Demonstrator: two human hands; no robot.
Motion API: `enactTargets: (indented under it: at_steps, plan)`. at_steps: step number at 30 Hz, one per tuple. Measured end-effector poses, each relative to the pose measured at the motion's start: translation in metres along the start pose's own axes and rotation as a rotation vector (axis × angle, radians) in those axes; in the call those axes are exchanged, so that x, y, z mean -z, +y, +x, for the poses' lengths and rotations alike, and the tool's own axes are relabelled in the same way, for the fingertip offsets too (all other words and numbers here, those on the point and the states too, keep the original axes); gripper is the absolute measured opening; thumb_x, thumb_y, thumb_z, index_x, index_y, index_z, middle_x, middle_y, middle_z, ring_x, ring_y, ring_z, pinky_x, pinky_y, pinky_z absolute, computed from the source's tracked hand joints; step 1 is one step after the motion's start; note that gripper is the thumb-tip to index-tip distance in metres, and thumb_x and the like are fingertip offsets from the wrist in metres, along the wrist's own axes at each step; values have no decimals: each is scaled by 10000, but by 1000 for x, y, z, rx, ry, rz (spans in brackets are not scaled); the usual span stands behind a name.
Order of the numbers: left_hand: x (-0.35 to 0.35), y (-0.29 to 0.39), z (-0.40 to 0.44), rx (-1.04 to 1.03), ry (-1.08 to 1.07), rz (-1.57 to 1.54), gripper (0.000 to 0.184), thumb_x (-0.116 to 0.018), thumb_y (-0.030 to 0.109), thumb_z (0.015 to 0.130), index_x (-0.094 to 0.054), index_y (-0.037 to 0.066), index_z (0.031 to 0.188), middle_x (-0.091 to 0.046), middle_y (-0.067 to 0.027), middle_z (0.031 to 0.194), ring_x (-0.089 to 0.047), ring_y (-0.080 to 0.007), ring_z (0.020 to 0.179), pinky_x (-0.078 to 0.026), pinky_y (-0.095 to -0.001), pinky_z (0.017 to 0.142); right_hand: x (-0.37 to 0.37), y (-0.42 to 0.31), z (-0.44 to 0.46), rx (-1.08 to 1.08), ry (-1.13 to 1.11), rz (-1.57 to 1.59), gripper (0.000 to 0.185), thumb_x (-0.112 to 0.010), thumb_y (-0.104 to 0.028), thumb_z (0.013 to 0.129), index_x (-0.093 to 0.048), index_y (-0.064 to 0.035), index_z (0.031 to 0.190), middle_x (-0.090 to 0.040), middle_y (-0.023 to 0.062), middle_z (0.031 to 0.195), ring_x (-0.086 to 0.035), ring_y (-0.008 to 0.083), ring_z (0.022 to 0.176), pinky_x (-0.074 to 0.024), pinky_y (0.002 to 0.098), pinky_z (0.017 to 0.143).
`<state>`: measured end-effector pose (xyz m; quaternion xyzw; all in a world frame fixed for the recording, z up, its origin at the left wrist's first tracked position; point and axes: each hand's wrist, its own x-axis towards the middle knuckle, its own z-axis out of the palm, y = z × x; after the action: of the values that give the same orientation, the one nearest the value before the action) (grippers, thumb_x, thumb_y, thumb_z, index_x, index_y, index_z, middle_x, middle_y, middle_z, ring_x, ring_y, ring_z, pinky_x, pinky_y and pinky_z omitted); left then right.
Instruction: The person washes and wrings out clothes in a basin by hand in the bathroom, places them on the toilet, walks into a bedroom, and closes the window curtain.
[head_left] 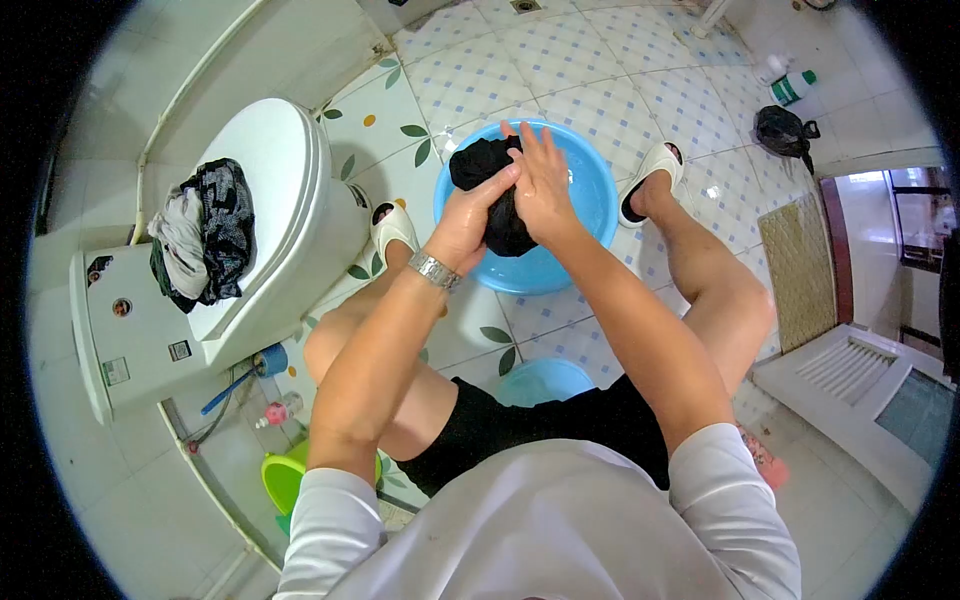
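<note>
Above a round blue basin [590, 240] on the tiled floor, a bunched black cloth [510, 230] is held up between my hands. My left hand [470, 222], with a metal watch on its wrist, is wrapped round the cloth, its thumb lying across the top. My right hand [543, 188] presses against the cloth's right side, palm inward and fingers stretched out. Some of the cloth bulges past my left hand's fingertips, and another part hangs below both hands. Part of the basin's inside is hidden behind the cloth and hands.
A closed white toilet [268, 150] at the left bears folded clothes [205, 235]. A smaller blue basin [545, 380] is near my lap. A green tub [285, 485] and pink bottle [283, 408] stand lower left. A black bag [785, 132] and white-green bottle [793, 88] lie upper right.
</note>
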<state>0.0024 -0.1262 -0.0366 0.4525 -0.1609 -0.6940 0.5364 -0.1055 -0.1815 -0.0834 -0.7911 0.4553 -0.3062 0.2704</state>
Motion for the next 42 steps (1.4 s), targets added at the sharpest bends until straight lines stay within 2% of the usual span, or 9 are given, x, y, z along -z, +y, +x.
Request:
enactTargets:
  at_steps: [8, 10, 12, 19, 25, 28, 36, 40, 42]
  plan:
    - [-6, -3, 7, -80, 82, 184, 332, -713, 251, 867, -607, 66, 1121, -663, -37, 996, -653, -158, 870, -530, -317, 749, 11, -8, 2, -495, -172, 1131, 480, -374, -371, 1016, -518, -49, 1343, -593, 173, 1271, -548, 284, 1198, -377, 357, 1054]
    - [-8, -2, 8, -130, 61, 243, 332, -719, 221, 859, -604, 60, 1125, -665, -43, 1002, -653, -162, 863, -531, -315, 749, 38, -23, -3, -905, -286, 1390, 511, -378, -418, 1022, -530, -29, 1317, -598, 137, 1261, -555, 237, 1171, -395, 366, 1041]
    - [-10, 0, 7, -228, 155, 625, 344, -721, 168, 841, -597, 36, 1133, -665, -68, 1025, -645, -160, 897, -527, -312, 779, 37, -12, -10, -550, -302, 1612, 591, -416, -478, 1004, -487, -2, 1347, -565, 121, 1300, -535, 235, 1196, -386, 363, 1057]
    - [-25, 7, -2, -327, 226, 1156, 527, -753, 188, 757, -537, 33, 1212, -663, -222, 1047, -676, -343, 899, -529, -393, 773, 66, -31, -10, -511, -289, 1031, 779, -729, -411, 820, -384, 1, 1384, -518, 148, 1295, -500, 227, 1184, -379, 347, 1017]
    - [-10, -7, -6, -357, 42, 1149, 1213, -785, 192, 694, 93, 152, 1530, -660, -255, 1056, -662, -413, 930, -527, -420, 795, 55, -37, -15, -614, -107, 900, 300, -657, -272, 849, -659, 21, 916, -669, 65, 834, -619, 150, 764, -498, 314, 706]
    - [-5, -4, -10, -319, -94, 1035, 1264, -788, 195, 718, 200, 140, 1505, -529, -240, 1296, -602, -373, 1100, -491, -384, 910, 50, -35, -16, -564, -81, 1007, 293, -653, -245, 837, -659, 25, 952, -675, 89, 855, -625, 166, 771, -502, 321, 706]
    - [7, 10, -15, -319, -77, 842, 1328, -849, 228, 672, 170, 133, 1517, -112, -270, 1560, -310, -335, 1385, -300, -386, 1118, 48, -38, -10, -460, -175, 1020, 337, -665, -208, 790, -643, 15, 1041, -656, 100, 969, -601, 194, 884, -474, 321, 814]
    - [-3, 26, -25, -183, -178, 874, 1178, -773, 92, 749, 101, 142, 1538, -301, -221, 1501, -432, -288, 1296, -387, -376, 1060, 53, -44, -17, -339, -227, 1004, 381, -686, -281, 771, -626, 4, 1016, -634, 100, 930, -587, 188, 844, -465, 312, 788]
    - [-7, 22, -30, -332, -180, 906, 1123, -734, 56, 777, 81, 147, 1544, -380, -183, 1454, -461, -266, 1263, -392, -369, 1050, 54, -47, -20, -378, -234, 900, 557, -678, -395, 766, -615, 7, 1146, -586, 199, 1211, -545, 305, 1151, -426, 352, 965]
